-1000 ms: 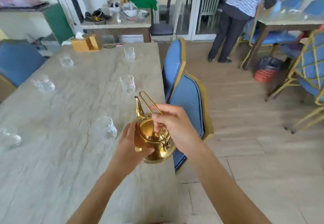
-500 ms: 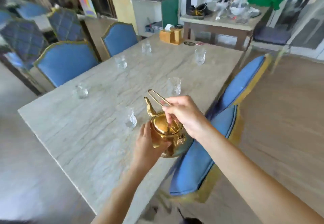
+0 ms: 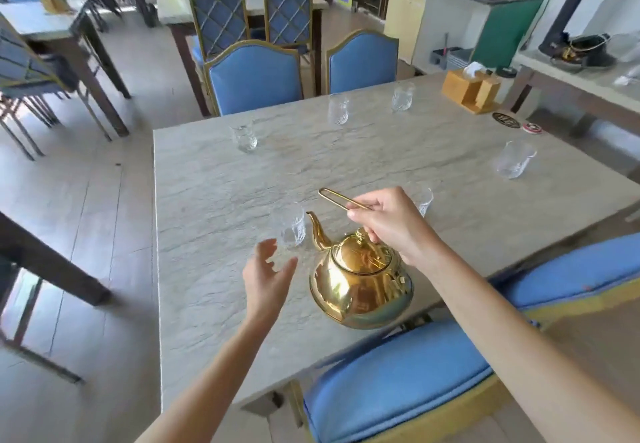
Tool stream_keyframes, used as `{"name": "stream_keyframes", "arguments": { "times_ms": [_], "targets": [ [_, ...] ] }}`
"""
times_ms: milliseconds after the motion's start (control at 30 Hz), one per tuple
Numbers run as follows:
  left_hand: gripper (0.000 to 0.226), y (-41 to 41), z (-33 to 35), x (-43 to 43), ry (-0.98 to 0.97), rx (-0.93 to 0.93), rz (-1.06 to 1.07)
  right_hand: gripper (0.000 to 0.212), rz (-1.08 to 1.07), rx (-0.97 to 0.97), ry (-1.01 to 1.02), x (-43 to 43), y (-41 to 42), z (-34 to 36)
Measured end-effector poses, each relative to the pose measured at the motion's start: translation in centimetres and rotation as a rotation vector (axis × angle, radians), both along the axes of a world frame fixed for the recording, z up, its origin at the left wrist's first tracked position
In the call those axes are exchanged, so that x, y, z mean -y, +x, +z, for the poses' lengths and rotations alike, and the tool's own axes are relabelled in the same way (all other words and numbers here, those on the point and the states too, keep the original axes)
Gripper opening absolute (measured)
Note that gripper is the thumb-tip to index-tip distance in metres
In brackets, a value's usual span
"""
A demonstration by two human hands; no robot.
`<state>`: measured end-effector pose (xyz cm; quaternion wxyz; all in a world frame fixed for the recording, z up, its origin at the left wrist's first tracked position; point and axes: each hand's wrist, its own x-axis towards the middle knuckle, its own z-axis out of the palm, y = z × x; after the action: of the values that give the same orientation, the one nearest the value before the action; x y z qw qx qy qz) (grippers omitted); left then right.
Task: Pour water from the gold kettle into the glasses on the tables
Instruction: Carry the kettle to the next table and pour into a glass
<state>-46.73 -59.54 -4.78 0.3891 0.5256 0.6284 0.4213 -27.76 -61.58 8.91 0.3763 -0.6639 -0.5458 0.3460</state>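
The gold kettle (image 3: 360, 283) is over the near part of the grey stone table (image 3: 214, 200), lid on, spout pointing left toward a clear glass (image 3: 289, 226). My right hand (image 3: 389, 222) grips the kettle's thin wire handle above the lid. My left hand (image 3: 268, 278) hovers open left of the kettle, just below that nearest glass, touching nothing. Several more glasses stand around the table: one behind my right hand (image 3: 422, 200), one at the right (image 3: 512, 164), and others along the far side (image 3: 244, 136) (image 3: 338, 109) (image 3: 402, 96).
Blue padded chairs stand at the near edge (image 3: 398, 383) and far edge (image 3: 254, 77) of the table. A wooden tissue box (image 3: 467, 90) and two coasters (image 3: 506, 120) sit at the far right corner. More tables and chairs fill the room to the left.
My left hand has let go of the kettle's body and moved left, open. The lid now sits shut on the kettle. My view has swung left around the table.
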Motion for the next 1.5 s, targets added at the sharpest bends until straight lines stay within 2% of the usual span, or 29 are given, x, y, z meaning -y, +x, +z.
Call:
{"name": "stream_keyframes", "arguments": {
  "times_ms": [100,167,233,300,533,667,800,967,1200,1300,1367,1433,1467,1500],
  "targets": [
    [0.068,0.1,-1.9,-2.9,-0.061,-0.087,0.088,0.016,0.069,0.11,0.01,-1.6,1.0,0.4],
    [0.085,0.3,-2.6,-5.1,-0.093,-0.139,0.072,0.019,0.14,0.191,0.004,-3.1,1.6,0.6],
    [0.097,0.7,-3.2,-6.9,-0.127,-0.14,0.06,0.022,0.229,0.266,0.0,-4.7,1.8,0.8],
    [0.1,1.4,-3.7,-7.9,-0.143,-0.104,0.065,0.026,0.331,0.336,-0.003,-6.0,1.7,1.1],
    [0.087,3.1,-4.7,-8.7,-0.138,-0.042,0.138,0.038,0.481,0.505,-0.028,-9.2,0.9,1.5],
    [0.073,3.2,-4.7,-8.6,-0.125,-0.072,0.153,0.037,0.502,0.551,-0.06,-10.4,0.6,1.6],
    [0.072,3.1,-4.7,-7.9,-0.112,-0.071,0.176,0.032,0.533,0.601,-0.076,-11.3,-0.1,1.6],
    [0.068,3.0,-5.6,-6.2,-0.076,-0.051,0.236,0.037,0.578,0.613,-0.059,-12.6,-0.6,1.6],
    [0.088,4.0,-4.6,-4.4,-0.192,-0.082,0.31,0.033,0.65,0.648,-0.083,-12.7,-1.5,2.3],
    [0.072,6.3,-2.5,-1.9,-0.243,-0.086,0.457,0.034,0.665,0.653,-0.094,-12.7,-1.5,2.4],
    [0.073,8.1,-0.9,0.2,-0.288,0.017,0.393,0.036,0.672,0.664,-0.106,-12.8,-1.5,2.5],
    [0.08,9.4,1.1,2.1,-0.335,0.181,0.203,0.039,0.679,0.682,-0.118,-12.8,-1.6,2.6],
    [0.075,9.8,1.9,2.6,-0.347,0.248,0.107,0.04,0.684,0.686,-0.121,-12.8,-1.7,2.6],
    [0.06,10.1,2.4,2.9,-0.341,0.308,0.033,0.04,0.687,0.692,-0.128,-12.9,-1.8,2.5]
  ]
}}
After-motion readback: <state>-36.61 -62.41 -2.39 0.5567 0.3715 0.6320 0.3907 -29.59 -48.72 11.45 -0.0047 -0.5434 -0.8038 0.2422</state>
